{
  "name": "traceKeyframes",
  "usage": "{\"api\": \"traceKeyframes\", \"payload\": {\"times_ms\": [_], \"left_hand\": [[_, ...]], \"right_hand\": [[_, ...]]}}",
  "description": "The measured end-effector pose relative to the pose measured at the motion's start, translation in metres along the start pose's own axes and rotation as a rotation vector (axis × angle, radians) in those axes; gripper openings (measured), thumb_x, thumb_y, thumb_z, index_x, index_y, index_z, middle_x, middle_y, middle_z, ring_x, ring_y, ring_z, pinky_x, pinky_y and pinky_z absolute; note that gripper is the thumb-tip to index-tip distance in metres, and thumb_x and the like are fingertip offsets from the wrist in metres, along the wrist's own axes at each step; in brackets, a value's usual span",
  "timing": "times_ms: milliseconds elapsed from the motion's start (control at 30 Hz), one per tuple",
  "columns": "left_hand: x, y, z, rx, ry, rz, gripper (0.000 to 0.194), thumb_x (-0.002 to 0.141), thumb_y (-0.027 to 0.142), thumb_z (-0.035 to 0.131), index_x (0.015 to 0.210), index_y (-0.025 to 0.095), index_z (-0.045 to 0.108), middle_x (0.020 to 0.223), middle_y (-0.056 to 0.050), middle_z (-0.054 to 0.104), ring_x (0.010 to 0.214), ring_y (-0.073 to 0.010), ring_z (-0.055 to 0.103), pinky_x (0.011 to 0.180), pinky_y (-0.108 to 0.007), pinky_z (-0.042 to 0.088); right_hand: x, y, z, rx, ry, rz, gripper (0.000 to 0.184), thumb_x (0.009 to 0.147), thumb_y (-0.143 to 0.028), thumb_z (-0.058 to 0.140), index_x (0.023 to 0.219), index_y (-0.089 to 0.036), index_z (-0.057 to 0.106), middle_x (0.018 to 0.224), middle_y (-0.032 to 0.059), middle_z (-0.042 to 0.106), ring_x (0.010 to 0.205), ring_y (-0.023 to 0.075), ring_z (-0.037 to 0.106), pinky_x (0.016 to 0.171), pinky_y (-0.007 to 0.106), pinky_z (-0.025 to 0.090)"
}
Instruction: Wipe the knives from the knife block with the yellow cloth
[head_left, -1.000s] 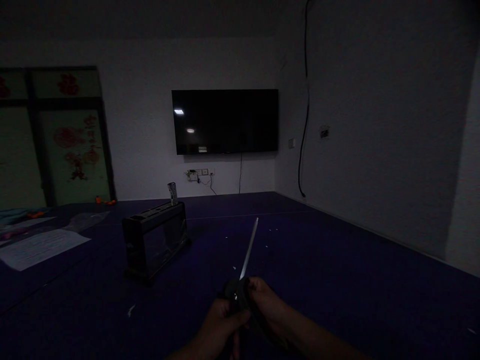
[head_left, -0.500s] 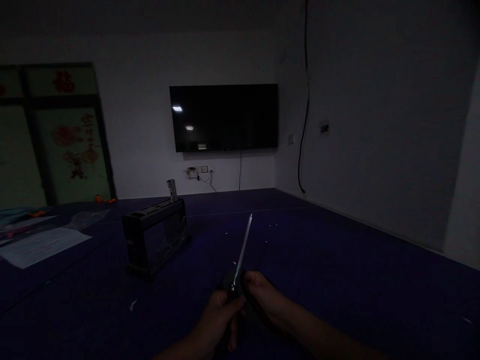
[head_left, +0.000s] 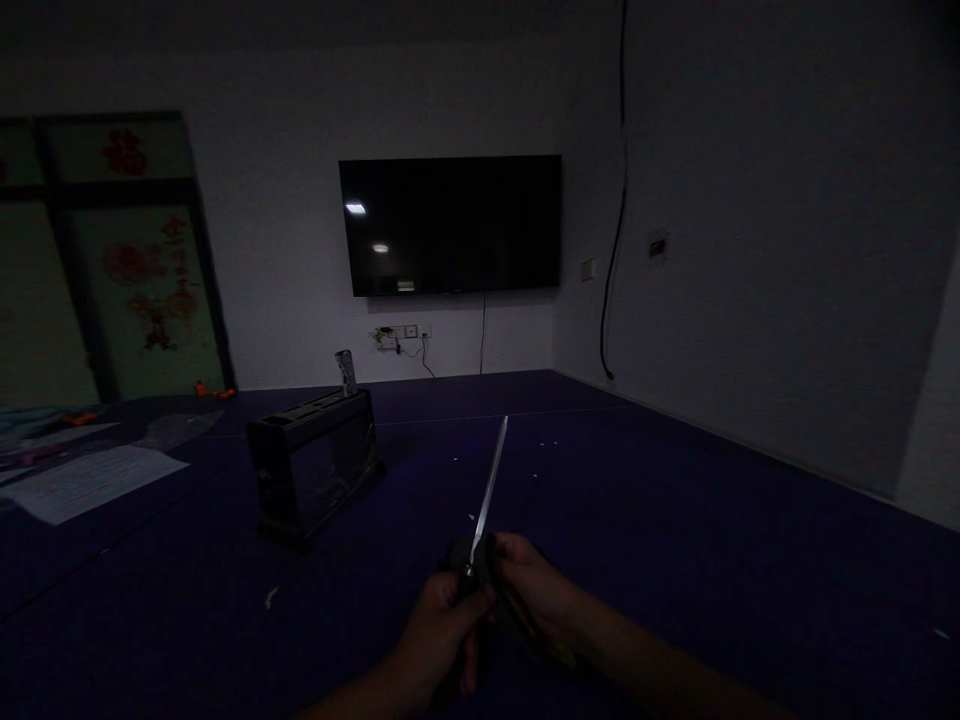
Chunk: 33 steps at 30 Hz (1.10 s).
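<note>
Both my hands meet low in the middle of the view, over a dark blue table [head_left: 675,520]. My left hand [head_left: 439,635] is closed round the dark handle of a knife [head_left: 489,490], whose thin bright blade points up and away from me. My right hand [head_left: 536,590] is also closed, pressed against the handle end and a dark cloth-like thing that I cannot make out in the dim light. A black knife block [head_left: 313,462] stands to the left of the blade, with one silver handle [head_left: 346,372] sticking up from its far end.
The room is very dim. A black television [head_left: 450,225] hangs on the far wall above sockets. Papers [head_left: 94,480] and small orange items [head_left: 214,392] lie at the table's far left. A dark cable [head_left: 616,230] runs down the right wall.
My view has tilted slightly, so the block and the television sit a little higher. The knife and both hands keep nearly the same pose, the blade leaning a bit more upright.
</note>
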<state>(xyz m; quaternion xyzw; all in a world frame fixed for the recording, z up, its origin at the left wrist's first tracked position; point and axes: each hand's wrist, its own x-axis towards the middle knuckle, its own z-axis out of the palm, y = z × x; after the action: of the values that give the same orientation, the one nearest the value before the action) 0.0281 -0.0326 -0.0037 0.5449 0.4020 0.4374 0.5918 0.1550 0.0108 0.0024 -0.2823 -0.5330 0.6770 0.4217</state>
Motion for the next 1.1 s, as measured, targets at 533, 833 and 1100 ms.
{"api": "traceKeyframes", "payload": {"times_ms": [533, 833, 1100], "left_hand": [[0.001, 0.001, -0.001, 0.030, -0.072, -0.008, 0.053, 0.060, 0.065, 0.056, 0.059, 0.013, 0.052, 0.028, 0.003, 0.044, 0.023, -0.0091, 0.039, 0.026, -0.017, 0.022], [0.001, 0.001, -0.001, 0.010, -0.042, 0.001, 0.049, 0.061, 0.062, 0.059, 0.059, 0.013, 0.052, 0.028, 0.004, 0.044, 0.022, -0.0094, 0.039, 0.025, -0.017, 0.022], [0.002, 0.003, -0.001, -0.021, 0.017, -0.017, 0.050, 0.059, 0.062, 0.060, 0.058, 0.013, 0.053, 0.030, 0.005, 0.043, 0.022, -0.0083, 0.038, 0.025, -0.017, 0.024]], "right_hand": [[-0.004, -0.003, 0.006, -0.105, 0.071, 0.010, 0.033, 0.063, -0.037, 0.065, 0.088, -0.016, 0.059, 0.065, -0.0005, 0.061, 0.045, 0.0090, 0.049, 0.041, 0.019, 0.036], [-0.004, -0.007, 0.006, -0.052, 0.019, -0.026, 0.032, 0.062, -0.035, 0.069, 0.084, -0.012, 0.063, 0.062, 0.0016, 0.061, 0.042, 0.0089, 0.049, 0.040, 0.020, 0.038], [0.000, -0.002, 0.000, -0.021, -0.069, -0.026, 0.027, 0.065, -0.033, 0.067, 0.083, -0.012, 0.064, 0.063, 0.0022, 0.062, 0.045, 0.0094, 0.052, 0.044, 0.020, 0.041]]}}
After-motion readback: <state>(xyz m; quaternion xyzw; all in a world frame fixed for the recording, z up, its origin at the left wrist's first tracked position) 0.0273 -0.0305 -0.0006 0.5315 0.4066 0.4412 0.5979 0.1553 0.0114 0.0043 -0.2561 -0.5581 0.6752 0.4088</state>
